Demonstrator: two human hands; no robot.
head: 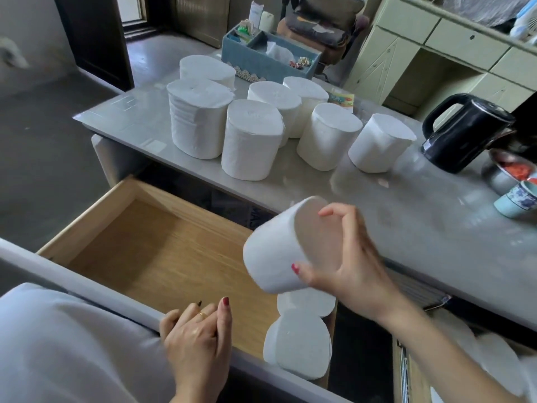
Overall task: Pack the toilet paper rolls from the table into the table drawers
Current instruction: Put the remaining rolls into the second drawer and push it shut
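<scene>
My right hand [354, 266] grips a white toilet paper roll [276, 245], tilted on its side above the right end of the open wooden drawer [151, 248]. Two rolls [299, 347] stand inside the drawer at its right end, one behind the other. My left hand [197, 335] rests on the drawer's grey front edge, fingers curled over it. Several more white rolls [252, 138] stand upright on the grey table [406, 205] beyond the drawer.
A black kettle [465, 132] stands at the table's right, with a metal bowl [505, 170] and a patterned cup [517, 196] beside it. A blue organiser box [267, 56] sits at the far edge. A second drawer [415, 370] is partly open at the lower right.
</scene>
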